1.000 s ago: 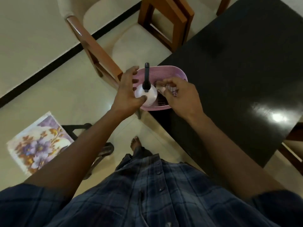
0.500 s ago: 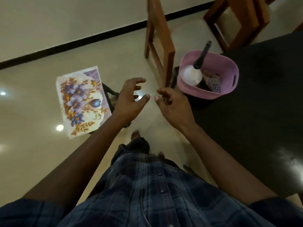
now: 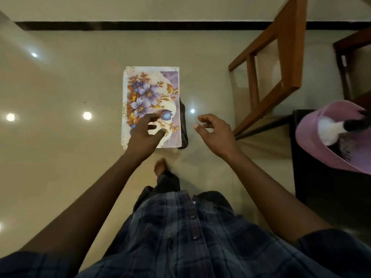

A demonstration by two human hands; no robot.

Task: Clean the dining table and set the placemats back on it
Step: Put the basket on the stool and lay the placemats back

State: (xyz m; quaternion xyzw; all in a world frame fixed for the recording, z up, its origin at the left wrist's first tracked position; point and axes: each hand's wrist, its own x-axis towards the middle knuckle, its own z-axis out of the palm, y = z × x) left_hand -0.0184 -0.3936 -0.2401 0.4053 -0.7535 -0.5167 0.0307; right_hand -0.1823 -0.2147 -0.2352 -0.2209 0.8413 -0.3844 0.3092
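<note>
A floral placemat (image 3: 148,91) with purple and blue flowers lies flat on a low black stand (image 3: 183,125) on the floor ahead of me. My left hand (image 3: 143,135) hovers over the mat's near end, fingers loosely spread and holding nothing; whether it touches the mat I cannot tell. My right hand (image 3: 215,132) hangs in the air just right of the stand, fingers loosely curled and empty. The dark dining table (image 3: 321,177) shows at the right edge. On its corner sits a pink basket (image 3: 313,149) with a white spray bottle (image 3: 329,130) and a cloth inside.
A wooden chair (image 3: 281,63) stands at the upper right between the placemat and the table, with a second chair (image 3: 353,63) behind it. The glossy beige floor (image 3: 60,157) spreads to the left. My foot (image 3: 159,167) is planted just before the stand.
My view has swung left from the table to the floor. Both hands left the basket with the bottle and cloth in it and now reach toward the placemat, the left one over it.
</note>
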